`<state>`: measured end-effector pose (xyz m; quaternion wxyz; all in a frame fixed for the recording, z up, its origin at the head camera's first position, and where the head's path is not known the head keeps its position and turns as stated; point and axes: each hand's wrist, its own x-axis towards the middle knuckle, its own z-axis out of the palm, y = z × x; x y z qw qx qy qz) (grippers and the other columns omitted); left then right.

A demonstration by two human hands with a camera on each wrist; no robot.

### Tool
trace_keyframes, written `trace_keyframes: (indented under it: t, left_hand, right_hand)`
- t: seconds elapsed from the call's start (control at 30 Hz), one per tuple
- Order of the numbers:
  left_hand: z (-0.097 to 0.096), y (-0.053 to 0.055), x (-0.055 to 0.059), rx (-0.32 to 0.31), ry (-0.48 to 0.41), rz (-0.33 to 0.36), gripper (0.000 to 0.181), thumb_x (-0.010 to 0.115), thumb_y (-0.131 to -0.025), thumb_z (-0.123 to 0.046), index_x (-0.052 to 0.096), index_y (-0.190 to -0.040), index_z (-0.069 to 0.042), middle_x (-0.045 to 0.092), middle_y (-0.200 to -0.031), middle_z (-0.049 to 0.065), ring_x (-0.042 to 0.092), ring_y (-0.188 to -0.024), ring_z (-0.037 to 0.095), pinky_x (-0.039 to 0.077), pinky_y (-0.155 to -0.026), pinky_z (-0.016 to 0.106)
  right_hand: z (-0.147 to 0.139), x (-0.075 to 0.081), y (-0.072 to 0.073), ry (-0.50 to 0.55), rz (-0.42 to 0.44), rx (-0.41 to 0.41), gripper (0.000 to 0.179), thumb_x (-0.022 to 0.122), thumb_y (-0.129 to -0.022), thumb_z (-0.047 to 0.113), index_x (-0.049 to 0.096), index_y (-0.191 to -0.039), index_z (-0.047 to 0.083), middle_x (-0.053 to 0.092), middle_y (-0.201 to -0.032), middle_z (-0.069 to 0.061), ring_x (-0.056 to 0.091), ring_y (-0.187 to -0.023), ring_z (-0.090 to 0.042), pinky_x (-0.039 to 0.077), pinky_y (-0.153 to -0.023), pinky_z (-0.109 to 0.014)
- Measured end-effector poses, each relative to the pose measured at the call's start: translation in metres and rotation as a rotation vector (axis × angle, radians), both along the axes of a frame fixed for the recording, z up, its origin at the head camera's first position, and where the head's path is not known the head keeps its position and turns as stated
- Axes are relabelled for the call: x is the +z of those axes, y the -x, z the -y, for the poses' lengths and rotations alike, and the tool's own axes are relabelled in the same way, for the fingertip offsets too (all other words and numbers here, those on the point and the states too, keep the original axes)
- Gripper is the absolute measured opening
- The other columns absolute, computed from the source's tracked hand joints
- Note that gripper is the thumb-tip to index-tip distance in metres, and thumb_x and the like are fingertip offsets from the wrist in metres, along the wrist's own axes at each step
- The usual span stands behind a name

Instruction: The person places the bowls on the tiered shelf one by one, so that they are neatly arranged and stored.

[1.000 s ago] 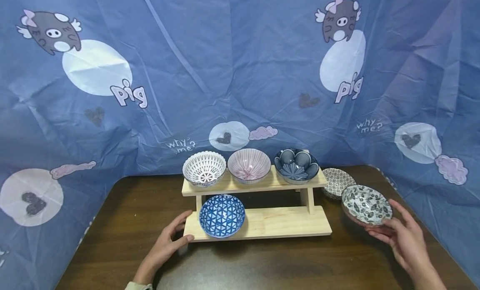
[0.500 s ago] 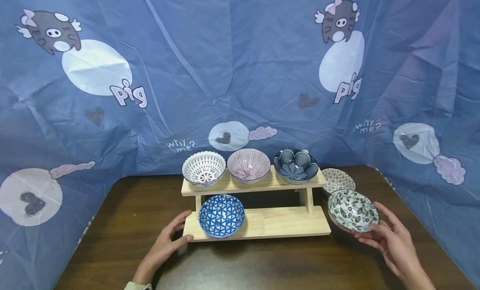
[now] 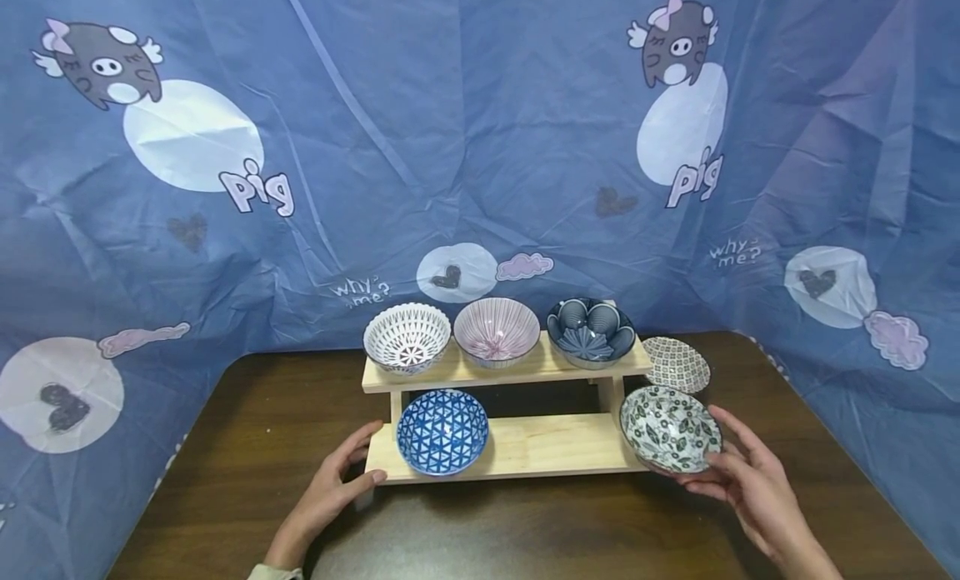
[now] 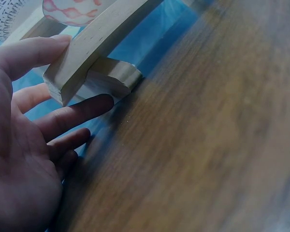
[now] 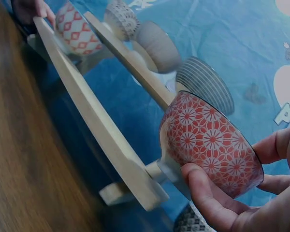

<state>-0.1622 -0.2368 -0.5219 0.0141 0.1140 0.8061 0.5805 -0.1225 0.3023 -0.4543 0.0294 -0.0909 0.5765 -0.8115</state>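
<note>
At the right end of a two-tier wooden stand (image 3: 540, 447), my right hand (image 3: 753, 476) grips a bowl (image 3: 671, 430) by its right side. Green-black leaves pattern its white inside; the right wrist view shows red with white flowers on its outside (image 5: 210, 142). The bowl is tilted, over the lower board's right end; whether it touches the board I cannot tell. My left hand (image 3: 333, 488) holds the left end of that board, thumb (image 4: 58, 46) against the wood. Near it on the lower board sits a blue-and-white triangle-patterned bowl (image 3: 442, 432).
On the upper board stand a white scalloped bowl (image 3: 407, 338), a pink-striped bowl (image 3: 498, 332) and a dark blue bowl (image 3: 592, 332). A grey-patterned bowl (image 3: 677, 363) is behind the held bowl, on the brown table (image 3: 525, 538). Blue printed cloth (image 3: 480, 130) hangs behind.
My right hand has carried the leaf-patterned bowl leftward and slightly down, from beside the stand to over the lower board's right end. The left hand has stayed at the board's left end.
</note>
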Motion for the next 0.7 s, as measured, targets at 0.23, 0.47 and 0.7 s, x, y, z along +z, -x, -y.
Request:
trace_keyframes:
  t: [0.23,0.47,0.7]
  left_hand:
    - [0.001,-0.001,-0.001,-0.032,-0.015,-0.056,0.065,0.069,-0.089,-0.005,0.042,-0.148,0.002,0.062,-0.133,0.028,0.061,-0.108,-0.004,0.039,-0.097,0.018]
    - [0.001,0.0,-0.002,-0.008,0.007,-0.031,0.066,0.071,-0.089,-0.008,0.043,-0.148,-0.001,0.064,-0.131,0.025,0.061,-0.108,-0.003,0.037,-0.098,0.019]
    - [0.001,-0.001,-0.002,-0.015,-0.001,-0.041,0.065,0.07,-0.089,-0.007,0.042,-0.148,0.001,0.063,-0.132,0.027,0.061,-0.108,-0.004,0.039,-0.097,0.018]
  right_hand:
    - [0.019,0.001,0.004,-0.114,0.058,-0.013,0.059,0.038,-0.1,-0.009,0.044,-0.138,0.036,0.071,-0.113,0.006,0.075,-0.079,-0.023,0.061,-0.069,-0.036]
    - [0.038,-0.002,0.008,-0.15,0.05,0.024,0.06,0.04,-0.099,-0.008,0.043,-0.139,0.037,0.071,-0.113,0.004,0.074,-0.078,-0.024,0.061,-0.07,-0.036]
    - [0.06,0.0,0.013,-0.185,0.058,0.039,0.06,0.043,-0.097,-0.007,0.043,-0.14,0.035,0.07,-0.112,0.004,0.074,-0.076,-0.024,0.061,-0.07,-0.036]
